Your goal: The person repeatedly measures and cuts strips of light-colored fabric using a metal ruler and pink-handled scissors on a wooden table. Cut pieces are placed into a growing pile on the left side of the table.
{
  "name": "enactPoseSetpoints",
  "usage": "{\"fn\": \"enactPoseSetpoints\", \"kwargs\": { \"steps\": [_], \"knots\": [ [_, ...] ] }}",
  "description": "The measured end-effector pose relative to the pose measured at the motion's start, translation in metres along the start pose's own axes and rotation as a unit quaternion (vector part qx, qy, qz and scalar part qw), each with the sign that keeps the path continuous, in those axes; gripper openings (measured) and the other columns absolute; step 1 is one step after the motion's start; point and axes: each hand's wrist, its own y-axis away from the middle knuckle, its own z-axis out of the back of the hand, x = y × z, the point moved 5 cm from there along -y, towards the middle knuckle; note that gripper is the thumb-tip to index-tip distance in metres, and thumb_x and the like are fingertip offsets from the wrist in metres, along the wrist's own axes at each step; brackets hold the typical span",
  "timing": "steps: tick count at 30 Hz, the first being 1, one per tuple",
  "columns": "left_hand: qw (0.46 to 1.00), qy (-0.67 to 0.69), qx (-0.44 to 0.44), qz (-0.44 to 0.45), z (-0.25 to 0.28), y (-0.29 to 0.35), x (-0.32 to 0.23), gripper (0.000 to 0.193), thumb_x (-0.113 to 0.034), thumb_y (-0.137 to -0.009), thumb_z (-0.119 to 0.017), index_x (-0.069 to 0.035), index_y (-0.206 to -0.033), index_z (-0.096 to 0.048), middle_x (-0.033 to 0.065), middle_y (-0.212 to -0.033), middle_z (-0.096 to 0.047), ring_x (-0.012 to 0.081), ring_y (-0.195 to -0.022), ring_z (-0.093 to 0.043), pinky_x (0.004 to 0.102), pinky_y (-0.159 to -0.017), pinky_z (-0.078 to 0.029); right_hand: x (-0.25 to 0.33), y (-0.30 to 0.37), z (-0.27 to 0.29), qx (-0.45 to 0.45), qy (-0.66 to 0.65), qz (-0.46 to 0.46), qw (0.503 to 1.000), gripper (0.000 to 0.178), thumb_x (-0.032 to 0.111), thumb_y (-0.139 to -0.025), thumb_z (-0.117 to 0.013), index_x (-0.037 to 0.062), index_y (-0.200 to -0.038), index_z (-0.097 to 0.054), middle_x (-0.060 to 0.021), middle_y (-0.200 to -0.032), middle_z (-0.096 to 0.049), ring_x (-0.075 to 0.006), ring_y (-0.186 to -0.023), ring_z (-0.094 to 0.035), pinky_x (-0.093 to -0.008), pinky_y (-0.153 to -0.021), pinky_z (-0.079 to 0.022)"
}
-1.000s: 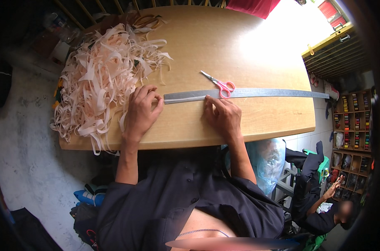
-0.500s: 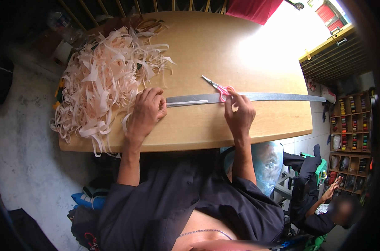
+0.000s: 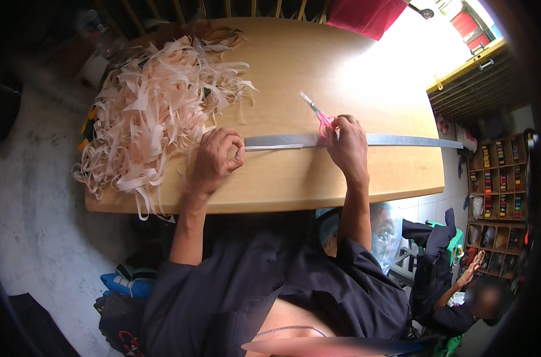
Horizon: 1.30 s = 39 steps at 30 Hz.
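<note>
A long grey metal ruler [image 3: 410, 141] lies across the table in front of me. Along its near edge runs a narrow pale strip [image 3: 277, 146], its left end pinched between the thumb and finger of my left hand [image 3: 216, 159] beside the ruler's left tip. My right hand [image 3: 349, 149] is closed on the pink handles of a pair of scissors [image 3: 324, 120], over the middle of the ruler. Their blades point away from me and slightly left. To the left of my left hand lies a large tangled heap of pale peach fabric strips [image 3: 154, 107].
The wooden table [image 3: 276, 71] has a rounded near edge. A red cloth [image 3: 366, 16] hangs at the far side. On the right, a person [image 3: 455, 303] sits near a rack of thread spools [image 3: 499, 178]. Below the table edge is a clear plastic bag [image 3: 386, 232].
My right hand has drawn the scissors slightly right and away from me, turning the blades farther outward. My left hand has shifted a little right with the strip's end.
</note>
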Motion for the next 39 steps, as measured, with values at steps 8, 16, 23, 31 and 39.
{"fn": "enactPoseSetpoints", "kwargs": {
  "steps": [8, 16, 23, 31, 39],
  "knots": [
    [1.000, 0.007, -0.021, -0.007, 0.000, 0.001, 0.000, 0.015, -0.008, -0.087, -0.076, -0.005, -0.096, -0.064, 0.0089, -0.105, -0.068, 0.0313, -0.099, -0.066, 0.0410, -0.091, -0.050, 0.055, 0.075, -0.035, 0.366, -0.630, -0.075, 0.681, 0.032, 0.022, -0.110, -0.056, -0.0071, -0.121, -0.064, -0.0157, -0.100, -0.073, -0.0241, -0.091, -0.075, -0.0353, -0.082, -0.060],
    [0.998, 0.057, -0.007, 0.030, 0.003, 0.002, 0.001, 0.012, -0.008, -0.090, -0.075, -0.004, -0.097, -0.066, 0.0088, -0.105, -0.068, 0.0298, -0.098, -0.066, 0.0393, -0.092, -0.050, 0.078, 0.113, -0.054, 0.510, -0.569, -0.194, 0.615, 0.053, 0.052, -0.104, -0.064, 0.0005, -0.096, -0.066, -0.0182, -0.093, -0.073, -0.0228, -0.066, -0.073, -0.0341, -0.052, -0.060],
    [0.991, 0.121, 0.007, 0.057, 0.002, 0.003, -0.002, 0.012, -0.008, -0.091, -0.075, -0.003, -0.097, -0.066, 0.0093, -0.106, -0.068, 0.0280, -0.101, -0.066, 0.0381, -0.093, -0.051, 0.075, 0.103, -0.062, 0.543, -0.533, -0.192, 0.619, 0.056, 0.057, -0.104, -0.062, 0.0040, -0.088, -0.064, -0.0195, -0.089, -0.072, -0.0229, -0.062, -0.071, -0.0360, -0.052, -0.062],
    [0.991, 0.119, 0.013, 0.052, 0.000, 0.002, -0.005, 0.012, -0.009, -0.092, -0.075, -0.003, -0.097, -0.066, 0.0091, -0.105, -0.068, 0.0283, -0.102, -0.066, 0.0391, -0.093, -0.052, 0.082, 0.095, -0.058, 0.536, -0.523, -0.188, 0.636, 0.053, 0.054, -0.104, -0.064, 0.0049, -0.084, -0.066, -0.0150, -0.081, -0.072, -0.0184, -0.058, -0.069, -0.0331, -0.051, -0.060],
    [0.991, 0.112, -0.034, 0.061, 0.005, 0.001, 0.000, 0.012, -0.013, -0.093, -0.073, -0.005, -0.098, -0.066, 0.0088, -0.104, -0.068, 0.0299, -0.096, -0.065, 0.0415, -0.092, -0.051, 0.041, 0.065, -0.040, 0.338, -0.365, -0.132, 0.858, 0.033, 0.027, -0.101, -0.075, -0.0047, -0.093, -0.074, -0.0107, -0.090, -0.079, -0.0138, -0.080, -0.073, -0.0295, -0.066, -0.058]
  ]
}}
